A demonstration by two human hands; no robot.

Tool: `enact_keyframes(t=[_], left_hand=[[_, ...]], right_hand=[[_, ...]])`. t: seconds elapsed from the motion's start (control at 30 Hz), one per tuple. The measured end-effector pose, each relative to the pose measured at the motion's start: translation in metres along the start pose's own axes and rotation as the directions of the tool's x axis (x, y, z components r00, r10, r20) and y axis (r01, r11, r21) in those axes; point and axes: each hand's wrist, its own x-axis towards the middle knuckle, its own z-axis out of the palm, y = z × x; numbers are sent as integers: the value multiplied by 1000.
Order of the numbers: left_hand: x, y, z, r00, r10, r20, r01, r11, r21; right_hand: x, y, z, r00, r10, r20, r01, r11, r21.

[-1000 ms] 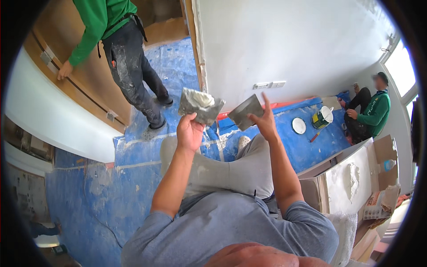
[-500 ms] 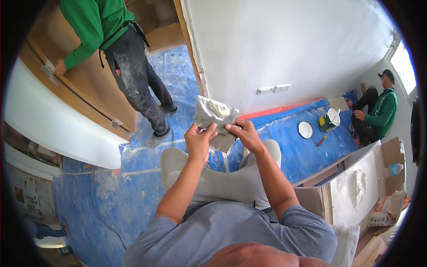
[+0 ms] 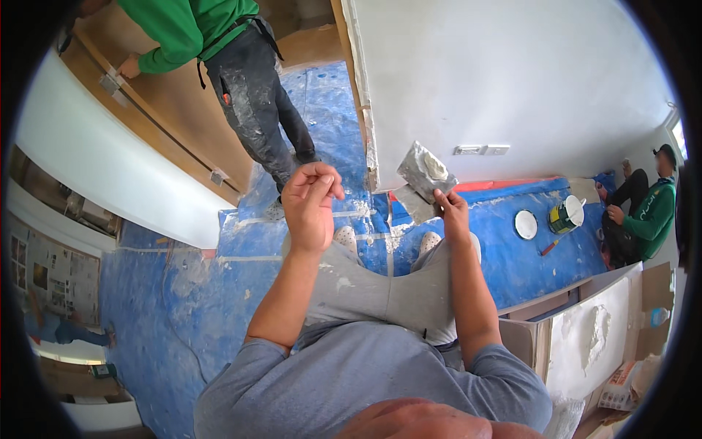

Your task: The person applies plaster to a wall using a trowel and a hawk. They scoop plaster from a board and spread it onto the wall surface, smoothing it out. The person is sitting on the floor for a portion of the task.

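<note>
My right hand (image 3: 455, 214) grips two flat, grey filling blades, one overlapping the other, by their near right side. The upper blade (image 3: 414, 164) carries a lump of white filler (image 3: 436, 168); the lower blade (image 3: 417, 208) shows bare and smeared beneath it. Raised to the left of the blades, apart from them, is my left hand (image 3: 310, 208). Its fingers are curled in with the thumb pressed against them, and nothing shows in them. Both forearms stretch forward over my plaster-stained grey trousers (image 3: 398, 296).
A person in a green top (image 3: 164, 33) stands by a wooden door (image 3: 172, 110). Another person (image 3: 653, 208) sits at the far right, near a filler bucket (image 3: 567, 215), white lid (image 3: 525, 224) and red-handled tool (image 3: 548, 249). Blue sheeting (image 3: 157, 322) covers the floor. A filler-smeared board (image 3: 585, 329) lies right.
My left hand has let go of the blades and moved up and left, its fingers curling. My right hand keeps the blades, now tilted and farther right. The view has shifted left.
</note>
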Motion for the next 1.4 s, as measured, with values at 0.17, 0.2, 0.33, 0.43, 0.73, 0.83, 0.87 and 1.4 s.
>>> enact_keyframes(t=[0.17, 0.2, 0.33, 0.43, 0.73, 0.83, 0.87, 1.4], left_hand=[[1, 0, 3, 972, -193, 132, 231, 881, -413], [1, 0, 3, 967, -218, 134, 255, 870, -423], [6, -8, 0, 951, -270, 154, 311, 827, -468], [6, -7, -2, 944, -321, 79, 321, 832, -452], [3, -8, -21, 938, -331, 109, 346, 847, -404], [6, -33, -92, 978, -202, 61, 183, 955, 232], [-2, -49, -133, 973, -224, 64, 137, 773, 620], [-63, 14, -178, 949, -314, -32, 167, 586, -793]], right_hand=[[-7, -8, 10, 998, 31, -58, -28, 998, 55], [-7, -6, 9, 999, 28, -36, -27, 999, 42], [-7, -4, 5, 999, 17, -38, -17, 1000, 0], [-6, -4, 4, 999, 17, -37, -18, 1000, -26], [-1, 3, 5, 997, 18, -73, -23, 997, -69], [-7, -9, 14, 989, 33, -144, -50, 992, -112], [0, 7, -5, 991, 4, -130, -27, 984, -176], [9, 5, 8, 997, 76, -24, -78, 987, -137]])
